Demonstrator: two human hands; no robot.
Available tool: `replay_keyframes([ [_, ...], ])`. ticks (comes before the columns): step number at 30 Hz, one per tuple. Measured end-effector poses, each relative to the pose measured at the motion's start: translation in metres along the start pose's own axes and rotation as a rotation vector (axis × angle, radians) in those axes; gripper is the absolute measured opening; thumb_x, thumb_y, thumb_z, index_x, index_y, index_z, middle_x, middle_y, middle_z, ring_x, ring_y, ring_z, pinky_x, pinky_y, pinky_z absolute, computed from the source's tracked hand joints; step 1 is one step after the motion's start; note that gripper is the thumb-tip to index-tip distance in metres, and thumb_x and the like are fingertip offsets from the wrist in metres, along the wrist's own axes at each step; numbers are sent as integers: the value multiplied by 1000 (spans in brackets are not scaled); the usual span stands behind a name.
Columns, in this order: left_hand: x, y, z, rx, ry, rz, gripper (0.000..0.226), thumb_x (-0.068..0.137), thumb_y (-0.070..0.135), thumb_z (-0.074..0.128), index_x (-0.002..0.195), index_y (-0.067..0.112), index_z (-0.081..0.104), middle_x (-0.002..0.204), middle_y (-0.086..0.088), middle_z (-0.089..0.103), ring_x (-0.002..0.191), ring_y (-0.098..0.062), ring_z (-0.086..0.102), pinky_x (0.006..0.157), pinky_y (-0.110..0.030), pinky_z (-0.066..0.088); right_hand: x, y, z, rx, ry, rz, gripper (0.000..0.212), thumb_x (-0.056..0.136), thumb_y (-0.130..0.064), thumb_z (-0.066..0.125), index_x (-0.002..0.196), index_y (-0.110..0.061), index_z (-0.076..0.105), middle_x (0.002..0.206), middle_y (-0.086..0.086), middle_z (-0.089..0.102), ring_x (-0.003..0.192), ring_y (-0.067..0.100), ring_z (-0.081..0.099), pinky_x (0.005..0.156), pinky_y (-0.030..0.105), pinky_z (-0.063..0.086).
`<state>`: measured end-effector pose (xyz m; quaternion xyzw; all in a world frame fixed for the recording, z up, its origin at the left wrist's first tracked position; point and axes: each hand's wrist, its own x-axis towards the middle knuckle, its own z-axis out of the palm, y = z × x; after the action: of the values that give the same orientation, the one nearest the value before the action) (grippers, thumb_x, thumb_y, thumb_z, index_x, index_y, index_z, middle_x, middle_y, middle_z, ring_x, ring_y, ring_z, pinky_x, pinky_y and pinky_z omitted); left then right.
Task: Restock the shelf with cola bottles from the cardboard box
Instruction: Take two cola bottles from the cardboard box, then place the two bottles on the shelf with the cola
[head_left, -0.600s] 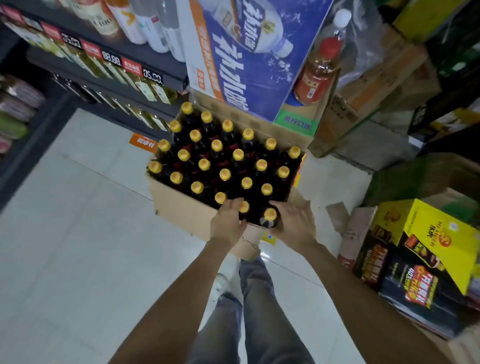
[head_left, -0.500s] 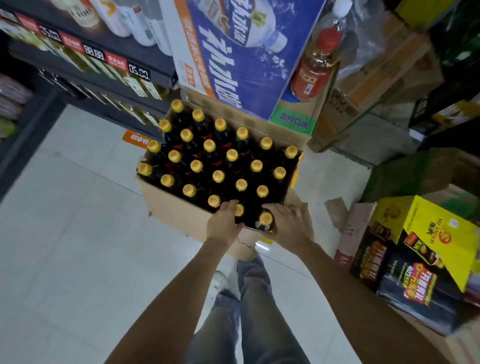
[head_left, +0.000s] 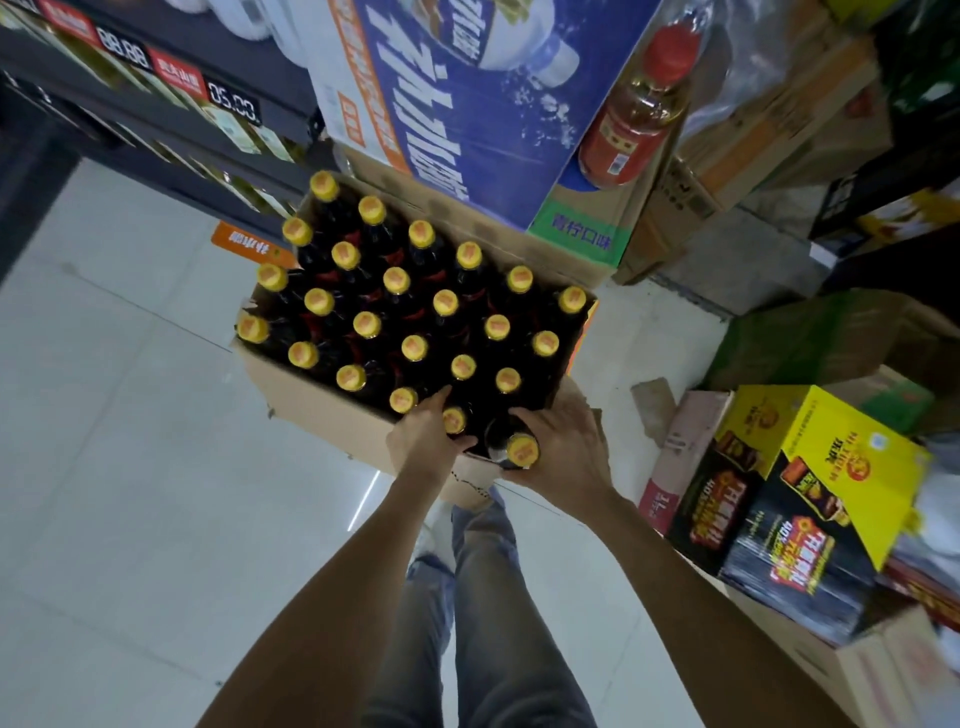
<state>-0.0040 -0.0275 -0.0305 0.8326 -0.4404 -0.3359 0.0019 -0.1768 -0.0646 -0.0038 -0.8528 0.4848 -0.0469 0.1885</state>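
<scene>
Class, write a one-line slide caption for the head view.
Left hand and right hand grip two yellow-capped dark cola bottles in a brown cardboard box.

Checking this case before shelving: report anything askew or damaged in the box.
One cola bottle at the near corner of the cardboard box leans outward, gripped by the right hand. The left hand grips its neighbour. The other caps stand in even rows; no spill shows.

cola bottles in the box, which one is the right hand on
The nearest corner bottle: the right hand curls round it, and its cap sits closest to the camera.
</scene>
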Motion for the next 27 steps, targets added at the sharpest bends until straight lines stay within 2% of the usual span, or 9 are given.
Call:
replay_keyframes([
  [5, -3, 0, 3, -68, 58, -26, 65, 72, 48, 76, 131, 37, 52, 105, 1, 70, 99, -23, 64, 66, -24, 36, -9, -18, -28, 151, 38, 160, 61, 59, -54, 70, 108, -20, 63, 109, 2, 63, 101, 23, 59, 87, 35, 45],
  [9, -22, -6, -8, -224, 180, 65, 62, 65, 41, 83, 122, 32, 63, 109, 4, 70, 101, -23, 64, 72, -29, 46, -9, -19, -58, 673, 107, 326, 59, 62, -34, 85, 111, -25, 53, 116, 3, 58, 105, 22, 61, 85, 33, 52],
  [11, -35, -10, -17, -305, 267, 161, 60, 60, 37, 87, 116, 26, 68, 108, 5, 71, 100, -22, 65, 76, -32, 51, -6, -22, -72, 841, 45, 449, 62, 63, -25, 88, 112, -23, 51, 109, -6, 63, 97, 19, 65, 74, 31, 55],
  [15, -72, -8, -55, -500, 418, 284, 55, 69, 53, 70, 115, 23, 67, 110, 7, 67, 104, -15, 57, 85, -26, 46, 1, -40, -103, 923, 74, 539, 50, 66, -12, 85, 105, -10, 53, 89, -11, 64, 80, -7, 64, 61, 8, 48],
  [18, -95, -12, -92, -825, 371, 278, 45, 82, 50, 61, 116, 20, 59, 113, 1, 62, 108, -16, 56, 90, -28, 47, 11, -60, -127, 1017, 88, 445, 45, 73, -3, 78, 106, -19, 52, 97, -9, 64, 87, -9, 62, 72, 9, 49],
  [20, -107, -20, -121, -1077, 393, 249, 31, 89, 40, 57, 113, 22, 57, 110, 3, 63, 107, -16, 58, 92, -33, 48, 24, -76, -140, 1084, 10, 354, 45, 76, -4, 77, 109, -22, 52, 101, -8, 64, 90, -6, 63, 74, 9, 49],
  [22, -115, -35, -150, -1294, 443, 217, 22, 92, 27, 52, 113, 22, 53, 107, 10, 62, 103, -7, 59, 89, -26, 47, 39, -98, -147, 1099, -85, 278, 46, 75, -12, 77, 108, -32, 53, 104, -11, 64, 93, -5, 63, 77, 12, 49],
  [25, -123, -70, -185, -1570, 576, 122, 29, 87, 37, 56, 110, 20, 49, 104, 3, 59, 99, -10, 58, 87, -28, 47, 62, -140, -141, 1088, -211, 195, 48, 79, -17, 75, 114, -36, 47, 109, -10, 61, 96, -5, 61, 80, 15, 47],
  [27, -132, -102, -203, -1761, 670, 73, 53, 72, 54, 71, 106, 17, 54, 97, -3, 64, 92, -21, 60, 84, -34, 50, 73, -180, -131, 1079, -307, 120, 51, 74, -26, 78, 112, -40, 46, 112, -7, 59, 98, -1, 60, 82, 17, 49],
])
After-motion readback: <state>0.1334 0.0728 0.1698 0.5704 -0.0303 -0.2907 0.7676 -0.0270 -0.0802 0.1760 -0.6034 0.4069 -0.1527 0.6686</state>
